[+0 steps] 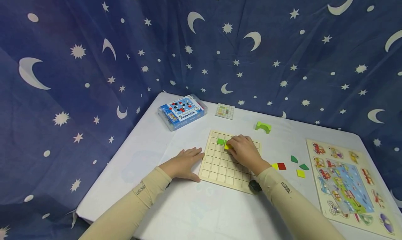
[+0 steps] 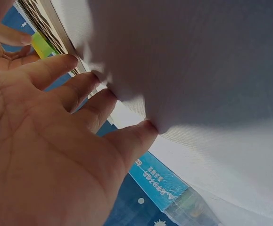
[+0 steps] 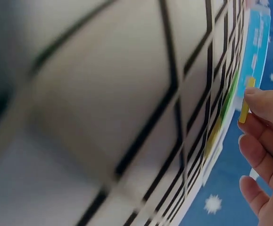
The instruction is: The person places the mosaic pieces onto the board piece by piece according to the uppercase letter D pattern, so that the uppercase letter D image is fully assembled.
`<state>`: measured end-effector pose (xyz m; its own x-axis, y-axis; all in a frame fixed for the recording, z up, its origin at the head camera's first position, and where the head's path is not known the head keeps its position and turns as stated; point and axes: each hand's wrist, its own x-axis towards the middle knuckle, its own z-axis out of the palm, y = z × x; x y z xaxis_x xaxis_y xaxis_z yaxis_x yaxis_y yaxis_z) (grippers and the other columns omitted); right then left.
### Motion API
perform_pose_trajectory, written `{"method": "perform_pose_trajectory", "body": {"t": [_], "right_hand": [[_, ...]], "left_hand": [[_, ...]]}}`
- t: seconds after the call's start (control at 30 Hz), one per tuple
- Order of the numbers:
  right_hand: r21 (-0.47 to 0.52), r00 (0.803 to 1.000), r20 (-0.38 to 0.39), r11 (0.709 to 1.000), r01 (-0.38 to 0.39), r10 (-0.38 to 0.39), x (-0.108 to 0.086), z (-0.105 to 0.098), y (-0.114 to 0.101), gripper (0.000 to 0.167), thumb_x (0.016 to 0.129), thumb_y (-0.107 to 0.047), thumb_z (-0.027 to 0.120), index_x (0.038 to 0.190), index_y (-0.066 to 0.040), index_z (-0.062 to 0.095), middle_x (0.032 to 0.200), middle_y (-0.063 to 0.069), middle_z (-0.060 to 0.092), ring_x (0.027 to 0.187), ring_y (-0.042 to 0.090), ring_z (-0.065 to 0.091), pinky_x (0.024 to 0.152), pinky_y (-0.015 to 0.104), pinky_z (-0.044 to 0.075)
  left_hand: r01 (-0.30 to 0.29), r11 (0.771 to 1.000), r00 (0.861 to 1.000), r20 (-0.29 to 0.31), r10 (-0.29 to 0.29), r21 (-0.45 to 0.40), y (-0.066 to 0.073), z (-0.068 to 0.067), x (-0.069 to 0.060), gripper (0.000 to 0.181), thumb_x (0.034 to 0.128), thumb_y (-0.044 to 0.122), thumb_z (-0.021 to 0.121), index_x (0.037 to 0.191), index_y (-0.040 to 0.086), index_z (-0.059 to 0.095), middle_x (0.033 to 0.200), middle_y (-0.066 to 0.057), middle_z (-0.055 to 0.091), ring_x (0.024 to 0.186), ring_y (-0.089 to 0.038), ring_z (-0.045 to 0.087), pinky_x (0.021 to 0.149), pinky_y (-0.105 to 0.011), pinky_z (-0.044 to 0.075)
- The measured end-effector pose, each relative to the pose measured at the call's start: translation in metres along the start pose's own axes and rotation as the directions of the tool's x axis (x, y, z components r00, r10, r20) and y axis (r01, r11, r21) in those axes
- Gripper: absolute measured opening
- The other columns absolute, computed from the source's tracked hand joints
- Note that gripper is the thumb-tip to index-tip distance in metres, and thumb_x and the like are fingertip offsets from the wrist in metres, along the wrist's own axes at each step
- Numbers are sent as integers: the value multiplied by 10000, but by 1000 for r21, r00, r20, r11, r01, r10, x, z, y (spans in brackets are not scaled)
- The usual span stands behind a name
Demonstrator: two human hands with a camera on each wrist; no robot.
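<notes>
A wooden board with a square grid (image 1: pixel 220 163) lies on the white table. Two green pieces (image 1: pixel 221 141) sit side by side in its upper rows. My right hand (image 1: pixel 245 152) is over the board and pinches a yellow square piece (image 1: pixel 227 147) just below the green ones; in the right wrist view the yellow piece (image 3: pixel 247 100) stands on edge between thumb and index finger (image 3: pixel 263 106). My left hand (image 1: pixel 185 164) rests on the table with spread fingers, its fingertips at the board's left edge. The left wrist view shows its palm (image 2: pixel 61 141) and straight fingers.
A boxed set (image 1: pixel 183 111) and a small pattern card (image 1: pixel 224 111) lie behind the board. A green arch block (image 1: pixel 263 127) stands behind right. Red (image 1: pixel 281 166), yellow (image 1: pixel 300 173) and dark green pieces (image 1: pixel 294 159) lie right, before a vehicle puzzle (image 1: pixel 317 170). A black round object (image 1: pixel 254 186) touches the board's near corner.
</notes>
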<state>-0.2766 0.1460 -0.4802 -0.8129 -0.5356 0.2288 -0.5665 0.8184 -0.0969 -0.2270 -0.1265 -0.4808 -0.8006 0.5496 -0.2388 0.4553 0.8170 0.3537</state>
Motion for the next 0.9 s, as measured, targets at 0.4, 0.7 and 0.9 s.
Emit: {"method": "perform_pose_trajectory", "body": {"t": [0.4,0.7,0.9], "right_hand": [[-76,995,-51,993,87,-91,10,16,-14,162,884,-192,761,1033,-138,732,1044,17,711,979,207,623,931,429,476],[-106,995,-45,991,81,-86,16,17,-18,170,879,-211,766,1034,-148,737,1039,2,721,968,196,626,924,427,478],[-95,997,-27,993,72,-75,19,17,-20,175,885,-210,760,1047,-149,732,1046,-1,722,973,194,624,942,425,475]], "left_hand": [[-7,1000,1000,19,7,1,1,1,1,983,782,516,795,1552,114,334,1636,-88,231,1508,-284,197,1194,-553,195],[-9,1000,1000,10,9,2,0,0,0,983,783,520,793,1553,118,334,1636,-81,232,1508,-281,198,1193,-557,194],[-6,1000,1000,11,6,7,-1,0,0,987,784,525,789,1555,119,328,1638,-78,226,1508,-274,199,1196,-547,192]]}}
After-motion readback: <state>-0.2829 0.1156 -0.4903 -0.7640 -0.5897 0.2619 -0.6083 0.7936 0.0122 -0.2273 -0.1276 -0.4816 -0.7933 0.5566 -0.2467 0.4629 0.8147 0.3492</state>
